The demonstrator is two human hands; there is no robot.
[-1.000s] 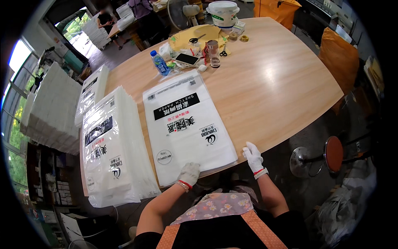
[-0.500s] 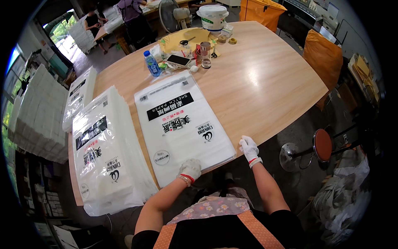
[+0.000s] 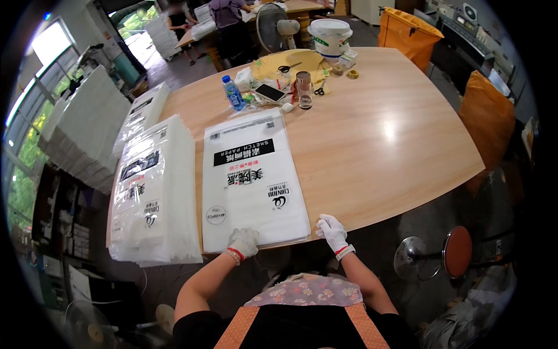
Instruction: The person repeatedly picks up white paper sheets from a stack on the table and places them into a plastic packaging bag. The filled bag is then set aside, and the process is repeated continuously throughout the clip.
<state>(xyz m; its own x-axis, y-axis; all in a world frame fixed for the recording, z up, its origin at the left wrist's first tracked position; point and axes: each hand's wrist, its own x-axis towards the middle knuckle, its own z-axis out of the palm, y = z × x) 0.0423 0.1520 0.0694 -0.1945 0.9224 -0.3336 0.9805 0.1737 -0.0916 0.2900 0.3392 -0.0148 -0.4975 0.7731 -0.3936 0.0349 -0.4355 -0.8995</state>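
Note:
A stack of flat white printed plastic packs (image 3: 250,198) lies on the table in front of me. My left hand (image 3: 243,241), in a white glove with a red band at the wrist, rests on its near edge, fingers lying flat toward the pack. Just beyond the stack's near right corner, my right hand (image 3: 332,232) is at the table edge. It is gloved too, with its fingers loosely bent and apart and nothing visible in them. To the left lies a thicker pile of clear plastic bags (image 3: 177,198) with the same print.
Farther back are a blue-labelled bottle (image 3: 233,94), a phone (image 3: 270,92), a glass tumbler (image 3: 304,92), scissors (image 3: 289,67) and a white bucket (image 3: 330,39). A fan (image 3: 270,29) stands behind the wooden table (image 3: 378,145). A round stool (image 3: 457,252) stands right. Other people work far off.
The view has turned, so the table and packs appear shifted and straighter. Both hands keep nearly the same places beside the stack.

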